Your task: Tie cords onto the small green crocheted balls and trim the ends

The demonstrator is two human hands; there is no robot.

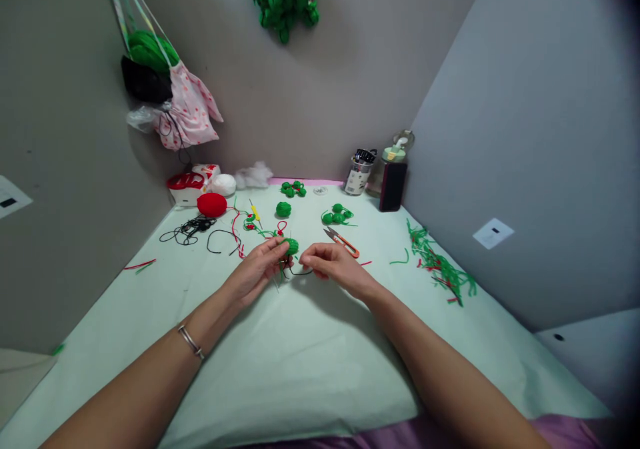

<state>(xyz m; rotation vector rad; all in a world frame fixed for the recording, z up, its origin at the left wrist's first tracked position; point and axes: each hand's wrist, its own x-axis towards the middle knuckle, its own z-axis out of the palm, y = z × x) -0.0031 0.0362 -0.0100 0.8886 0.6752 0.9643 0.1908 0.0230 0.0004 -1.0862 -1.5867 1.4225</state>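
My left hand [260,267] is closed around a small green crocheted ball [291,246], held just above the table. Dark yarn [300,273] trails from beneath the ball toward my right hand [330,262]. The right hand's fingers are curled and pinched together near that yarn; what is between the fingertips is too small to make out. Orange-handled thread snips [345,242] lie just beyond the right hand. Past the left hand are a red yarn loop [282,227] and a yellow-handled crochet hook [255,213].
Green crocheted balls [283,209] sit farther back. A red yarn ball [212,204] and tangled black cord [187,230] lie left, green and red yarn scraps [443,269] right. A phone [393,187] leans against a bottle [395,154] beside a tin [358,175]. Walls enclose the table.
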